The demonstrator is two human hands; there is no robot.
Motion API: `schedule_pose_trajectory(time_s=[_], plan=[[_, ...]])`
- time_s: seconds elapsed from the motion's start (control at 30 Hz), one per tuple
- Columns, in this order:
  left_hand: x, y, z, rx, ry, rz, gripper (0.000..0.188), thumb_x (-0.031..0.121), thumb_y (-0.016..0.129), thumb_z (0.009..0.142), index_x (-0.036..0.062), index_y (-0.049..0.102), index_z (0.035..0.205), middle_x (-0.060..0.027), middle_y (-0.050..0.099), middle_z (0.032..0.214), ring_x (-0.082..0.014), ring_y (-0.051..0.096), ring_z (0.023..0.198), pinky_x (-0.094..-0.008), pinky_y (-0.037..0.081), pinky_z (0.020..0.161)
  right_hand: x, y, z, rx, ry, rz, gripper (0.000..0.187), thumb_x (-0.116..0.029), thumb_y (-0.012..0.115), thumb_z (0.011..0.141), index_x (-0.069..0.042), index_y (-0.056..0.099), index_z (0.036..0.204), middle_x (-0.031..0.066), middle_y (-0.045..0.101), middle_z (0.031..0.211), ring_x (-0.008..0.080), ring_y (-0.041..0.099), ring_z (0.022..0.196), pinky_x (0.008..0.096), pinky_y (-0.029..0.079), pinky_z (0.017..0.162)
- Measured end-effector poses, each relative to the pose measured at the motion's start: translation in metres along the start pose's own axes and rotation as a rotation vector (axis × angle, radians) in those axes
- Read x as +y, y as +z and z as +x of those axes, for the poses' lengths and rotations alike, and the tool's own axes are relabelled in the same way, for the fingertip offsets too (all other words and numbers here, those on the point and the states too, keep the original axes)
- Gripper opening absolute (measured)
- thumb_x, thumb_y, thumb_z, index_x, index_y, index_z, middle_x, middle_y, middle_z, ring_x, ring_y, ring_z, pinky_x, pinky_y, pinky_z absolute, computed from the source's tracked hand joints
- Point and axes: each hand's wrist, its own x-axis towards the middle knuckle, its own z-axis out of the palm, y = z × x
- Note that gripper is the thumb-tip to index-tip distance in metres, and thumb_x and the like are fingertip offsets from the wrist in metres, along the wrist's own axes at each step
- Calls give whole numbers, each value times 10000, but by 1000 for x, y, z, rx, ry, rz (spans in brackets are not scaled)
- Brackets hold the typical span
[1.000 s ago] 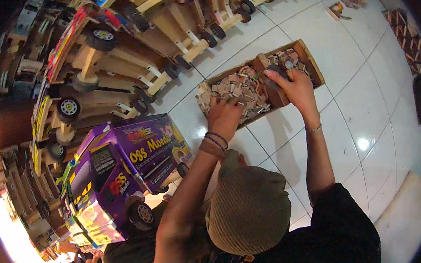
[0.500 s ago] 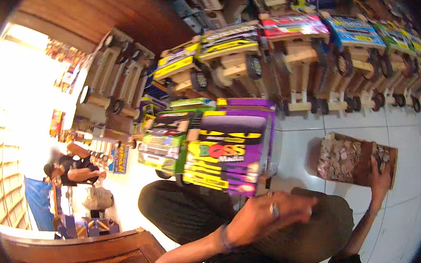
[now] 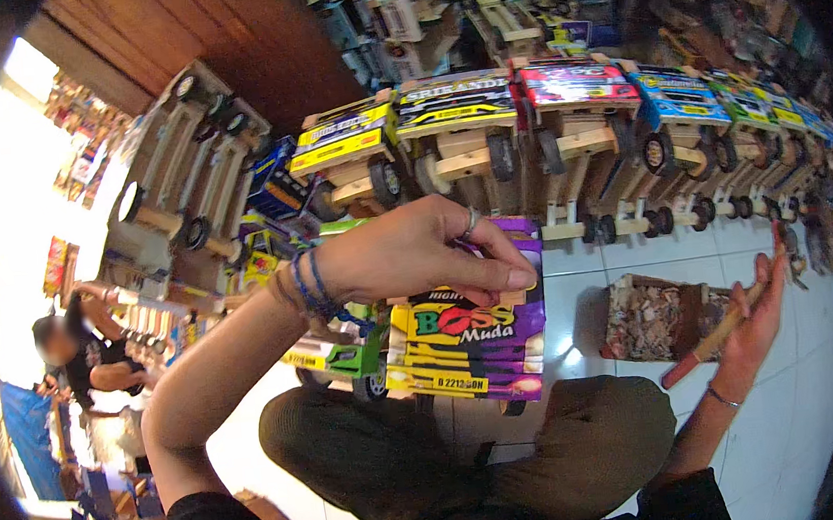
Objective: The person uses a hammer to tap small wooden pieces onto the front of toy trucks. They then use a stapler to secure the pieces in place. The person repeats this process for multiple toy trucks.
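My left hand (image 3: 416,250) reaches over a purple, yellow and black toy truck cab (image 3: 468,340) in front of my knees. Its thumb and fingers are pinched together at the cab's upper edge, against pale wood; whatever they hold is too small to make out. My right hand (image 3: 753,315) is raised at the right, its fingers stretched up, with a wooden-handled tool (image 3: 713,341) lying across it under the thumb. The handle's lower end is dark red; the other end is hidden by the hand. Behind that hand a wooden box (image 3: 681,336) of small scraps sits on the floor.
A green toy truck (image 3: 351,355) stands left of the purple one. Beyond runs a row of wooden toy trucks with colourful fronts (image 3: 457,103). An unpainted wheeled frame (image 3: 196,170) leans at left. Another person (image 3: 98,352) sits far left. White tiles (image 3: 576,266) cover the floor.
My left hand has moved up and forward from my lap to the purple cab, fingers now pinched. My right hand has come out of the scrap box with the wooden-handled tool.
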Motion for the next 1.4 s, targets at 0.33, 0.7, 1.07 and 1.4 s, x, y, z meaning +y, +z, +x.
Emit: schedule_pose_trajectory(time_s=[0.33,0.7,1.07,1.4], plan=[[-33,-18,38,-184,55,112,384,357,782,917,56,752,1153,3,735,918,-52,627,761,-216,525,705,30,26,-85,-108,196,-282,491,-302,459,1101,-198,348,1568,-46,408,792,26,328,627,190,316,439],[-36,-19,56,-278,260,202,333,323,790,911,46,761,1093,-9,748,911,-60,650,822,-241,517,754,-5,59,-108,-206,123,-448,501,-237,376,1125,-221,259,1612,-33,373,699,21,236,462,177,269,371],[-41,-17,58,-193,305,239,339,320,792,910,25,751,1071,-19,735,882,-69,652,816,-253,515,754,-47,44,-139,-505,196,-773,257,-229,501,1076,-91,480,1291,-16,468,709,18,336,494,188,298,422],[-54,-20,64,-135,388,199,304,279,814,859,37,767,1036,-59,754,873,-124,695,814,-285,535,770,-76,78,-131,-1042,-251,-1257,568,-57,692,935,-45,506,1471,154,706,972,265,690,756,365,549,683]])
